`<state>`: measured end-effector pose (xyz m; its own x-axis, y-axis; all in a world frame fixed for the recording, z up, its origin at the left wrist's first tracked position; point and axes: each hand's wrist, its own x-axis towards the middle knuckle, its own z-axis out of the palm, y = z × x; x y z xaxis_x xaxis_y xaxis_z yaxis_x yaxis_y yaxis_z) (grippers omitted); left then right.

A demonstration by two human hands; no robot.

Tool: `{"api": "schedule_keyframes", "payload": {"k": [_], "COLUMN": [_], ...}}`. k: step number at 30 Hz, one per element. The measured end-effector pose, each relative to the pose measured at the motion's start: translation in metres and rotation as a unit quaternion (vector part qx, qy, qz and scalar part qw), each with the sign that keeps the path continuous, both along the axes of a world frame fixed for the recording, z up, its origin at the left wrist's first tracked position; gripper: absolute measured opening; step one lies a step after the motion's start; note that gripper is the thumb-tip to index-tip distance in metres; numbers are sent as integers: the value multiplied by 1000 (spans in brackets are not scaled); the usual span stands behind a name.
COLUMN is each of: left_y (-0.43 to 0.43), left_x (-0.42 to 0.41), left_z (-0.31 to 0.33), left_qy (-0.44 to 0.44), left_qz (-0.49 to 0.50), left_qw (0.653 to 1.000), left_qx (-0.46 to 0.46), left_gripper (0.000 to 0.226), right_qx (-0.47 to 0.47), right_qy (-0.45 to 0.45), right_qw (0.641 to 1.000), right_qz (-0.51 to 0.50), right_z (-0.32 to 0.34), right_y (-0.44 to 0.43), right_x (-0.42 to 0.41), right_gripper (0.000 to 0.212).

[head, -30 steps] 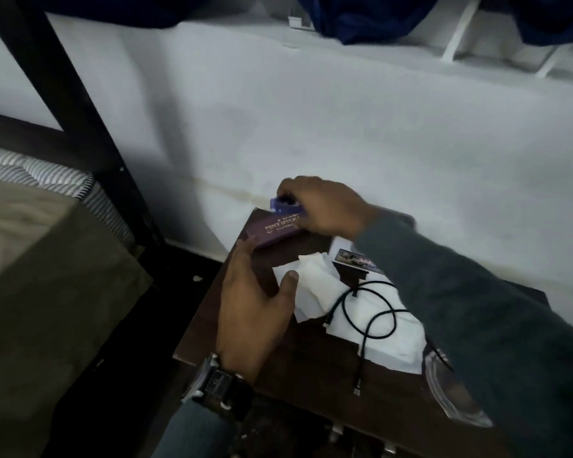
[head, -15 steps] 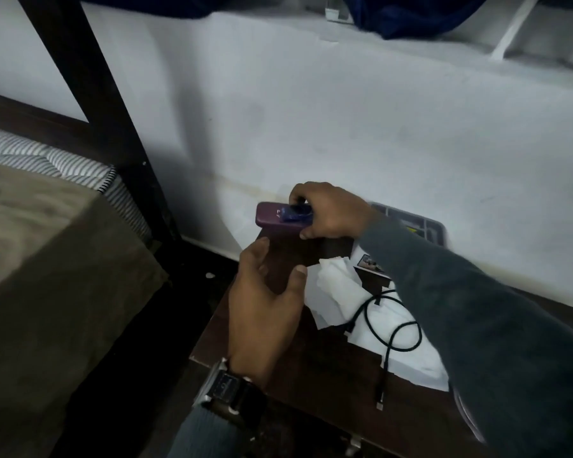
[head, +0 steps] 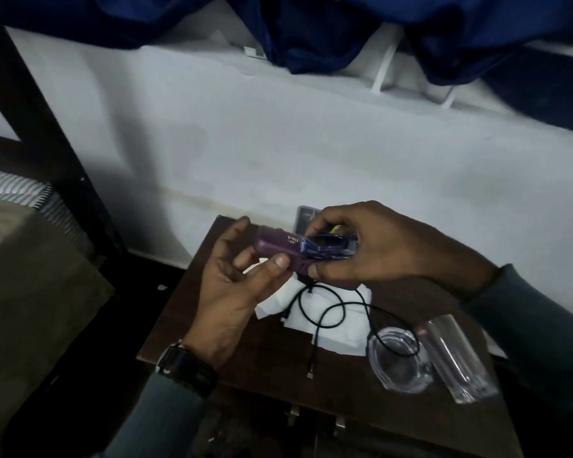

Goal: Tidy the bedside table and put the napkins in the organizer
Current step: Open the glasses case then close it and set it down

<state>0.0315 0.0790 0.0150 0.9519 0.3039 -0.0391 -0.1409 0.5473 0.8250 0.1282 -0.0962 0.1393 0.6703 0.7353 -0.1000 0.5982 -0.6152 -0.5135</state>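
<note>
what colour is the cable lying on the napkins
Black; the cable loops over the white napkins, clearest in the head view.

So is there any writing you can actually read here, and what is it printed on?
"PRI": pale letters on the purple box; the rest is covered by the blue packet and the right hand.
Blue packet: any print is too blurred to read.
Watch on the left wrist: face dark, nothing legible.
Glass lying on the table: a small red mark near its rim, unreadable.
</note>
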Motion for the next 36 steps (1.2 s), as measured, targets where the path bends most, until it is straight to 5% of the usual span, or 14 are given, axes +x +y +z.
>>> {"api": "schedule_keyframes", "payload": {"k": [5, 9, 14, 24, 31, 36], "left_y": [-18, -25, -30, -43, -37, -35], "left_x": [-1, -2, -2, 0, 3, 2], "left_z": [-3, 0, 3, 9, 3, -1], "left_qy": [-4, -19, -37, -43, -45, -36], "left_qz": [-5, -30, -29, -10, -25, -72], "left_qw": [1000, 999, 999, 998, 996, 991], "left_qx": [9, -1, -16, -38, -78, -106], "left_gripper": [87, 86, 82, 85, 89, 89], "right_qx": [-52, -74, -57, -44, 28, 59], "right_qy": [-160, -338, -427, -394, -220, -218], "right_qw": [986, 936, 893, 902, 974, 974], "right_qz": [16, 72, 126, 172, 37, -34], "right_z": [-3, -13, -22, -22, -13, -9], "right_y": [-15, -26, -32, -37, -45, -53], "right_x": [-28, -40, -38, -29, -13, 12], "right_gripper": [33, 50, 47, 56, 64, 52]}}
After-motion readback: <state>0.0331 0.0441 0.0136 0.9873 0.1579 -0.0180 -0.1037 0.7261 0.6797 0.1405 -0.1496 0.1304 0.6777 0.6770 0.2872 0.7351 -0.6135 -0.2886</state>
